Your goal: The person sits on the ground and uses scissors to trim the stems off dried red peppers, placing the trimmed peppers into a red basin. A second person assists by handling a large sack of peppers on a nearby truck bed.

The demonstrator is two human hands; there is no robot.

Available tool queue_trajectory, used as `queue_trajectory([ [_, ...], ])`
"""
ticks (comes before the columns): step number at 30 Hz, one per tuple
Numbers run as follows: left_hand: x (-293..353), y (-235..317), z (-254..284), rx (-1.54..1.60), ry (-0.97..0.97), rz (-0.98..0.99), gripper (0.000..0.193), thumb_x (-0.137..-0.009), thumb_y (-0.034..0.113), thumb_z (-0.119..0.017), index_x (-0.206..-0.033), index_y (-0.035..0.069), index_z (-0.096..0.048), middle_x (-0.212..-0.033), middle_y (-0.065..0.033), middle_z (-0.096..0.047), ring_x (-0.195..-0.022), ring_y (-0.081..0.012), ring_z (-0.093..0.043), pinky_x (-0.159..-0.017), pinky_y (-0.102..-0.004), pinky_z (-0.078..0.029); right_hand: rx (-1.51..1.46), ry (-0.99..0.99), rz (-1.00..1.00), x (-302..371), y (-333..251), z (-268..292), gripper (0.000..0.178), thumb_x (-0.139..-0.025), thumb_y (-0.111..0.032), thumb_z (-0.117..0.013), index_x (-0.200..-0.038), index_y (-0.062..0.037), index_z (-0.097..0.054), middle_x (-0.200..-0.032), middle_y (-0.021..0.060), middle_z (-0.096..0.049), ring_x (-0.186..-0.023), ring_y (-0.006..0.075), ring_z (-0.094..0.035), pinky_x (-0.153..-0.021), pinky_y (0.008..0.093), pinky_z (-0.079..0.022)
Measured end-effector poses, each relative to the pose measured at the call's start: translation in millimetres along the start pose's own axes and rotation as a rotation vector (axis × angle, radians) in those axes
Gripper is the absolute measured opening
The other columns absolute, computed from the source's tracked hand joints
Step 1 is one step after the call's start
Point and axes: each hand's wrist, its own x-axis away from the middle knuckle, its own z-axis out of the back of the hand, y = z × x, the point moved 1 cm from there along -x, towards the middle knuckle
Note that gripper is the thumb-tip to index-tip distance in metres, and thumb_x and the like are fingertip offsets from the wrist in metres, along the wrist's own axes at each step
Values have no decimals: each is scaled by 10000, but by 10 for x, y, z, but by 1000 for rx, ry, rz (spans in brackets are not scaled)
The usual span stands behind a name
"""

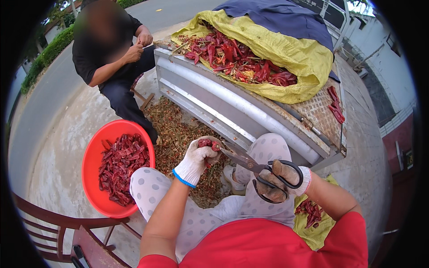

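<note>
My left hand (pixel 196 157), in a white work glove with a blue cuff, is closed around a dried red chili pepper (pixel 205 143). Its stem end points right, toward the blades. In my right hand (pixel 282 178), also gloved and stained brown at the fingers, I grip a pair of scissors (pixel 258 167) by their black loop handles. The blades reach left to the pepper's end; whether they touch it I cannot tell. Below my hands, cut stems and scraps (pixel 203 190) cover the ground between my feet.
A red basin (pixel 85 167) of dried chilies stands at my left, by a wooden chair (pixel 44 234). Ahead, a yellow sack (pixel 308 58) spills chilies on a metal truck bed (pixel 237 100). A seated person (pixel 107 53) works beyond. More chilies lie on yellow cloth (pixel 308 234) at right.
</note>
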Motion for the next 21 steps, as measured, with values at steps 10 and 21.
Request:
queue_trajectory([
  [10, -35, 16, 190, -262, -75, 56, 271, -658, -14, -609, -929, -27, -628, -682, -27, -544, -527, -119, -469, -479, -256, -384, -77, -106, -258, -19, -126, 146, 721, -863, -729, -521, -1128, -60, -564, -734, 28, -569, -483, 90, -471, -402, 219, -346],
  [21, -15, 67, 147, -172, -80, 88, 190, -660, -18, -566, -848, 8, -580, -641, -16, -490, -490, -118, -409, -455, -265, -314, -296, 75, -76, -136, 10, -95, 810, -846, -772, -483, -995, 19, -574, -589, 16, -417, -418, 81, -327, -356, 217, -244],
])
